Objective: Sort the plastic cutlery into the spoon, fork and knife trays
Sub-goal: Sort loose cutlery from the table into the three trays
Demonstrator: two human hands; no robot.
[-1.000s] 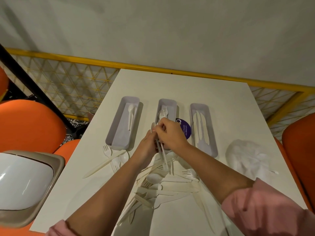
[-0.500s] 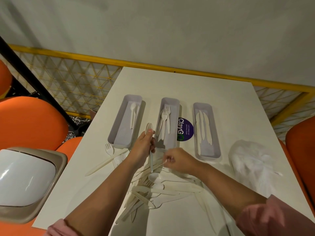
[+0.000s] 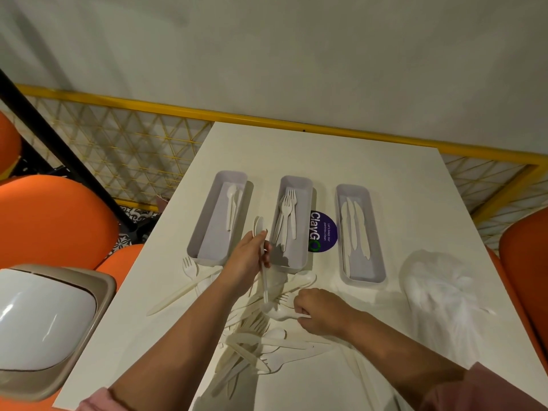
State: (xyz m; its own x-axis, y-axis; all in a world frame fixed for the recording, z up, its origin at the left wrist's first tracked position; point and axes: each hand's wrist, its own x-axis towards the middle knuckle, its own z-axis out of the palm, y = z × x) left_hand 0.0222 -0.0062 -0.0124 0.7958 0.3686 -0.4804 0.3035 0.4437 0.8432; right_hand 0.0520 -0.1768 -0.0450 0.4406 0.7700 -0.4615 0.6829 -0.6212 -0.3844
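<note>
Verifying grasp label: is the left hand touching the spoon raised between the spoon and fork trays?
Touching. The head view shows the left hand with its fingers curled round the handle of the spoon, whose bowl sticks out above them.

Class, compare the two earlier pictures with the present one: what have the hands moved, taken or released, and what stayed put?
The right hand pulled back toward the camera from the fork tray, apparently leaving a fork there, and now pinches a loose spoon in the pile. The left hand keeps its grip on the held spoon. Spoon tray, knife tray, sticker and plastic bag stayed put.
</note>
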